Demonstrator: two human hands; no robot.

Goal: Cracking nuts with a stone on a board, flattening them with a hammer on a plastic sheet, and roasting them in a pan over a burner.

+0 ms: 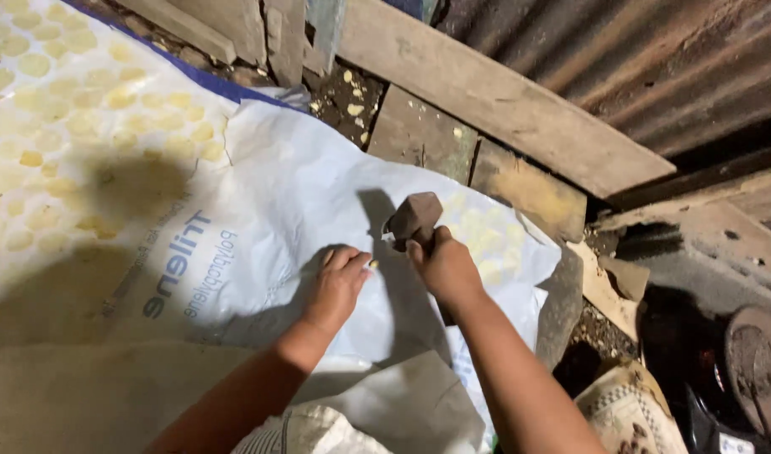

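Hands work side by side on the big white sack sheet (301, 193) that is spread flat under us. Our right hand (444, 267) is wrapped tight around the handle of a dark wooden mallet (415, 219). The fingers are curled all the way round it, and the blocky head sticks up just above the fist. Our left hand (336, 286) rests on the sheet just beside the mallet. Its fingers are bent and close together, and the tips pinch a tiny yellow piece (373, 264) right next to the mallet head.

Flat yellow rounds (74, 92) lie in rows on the sheet, far over on the left. A few more pale rounds (486, 235) lie past the mallet, close to the edge of the sheet. Old wooden planks (503, 101) run along the top, and rusty metal sheeting (654, 59) is behind them.
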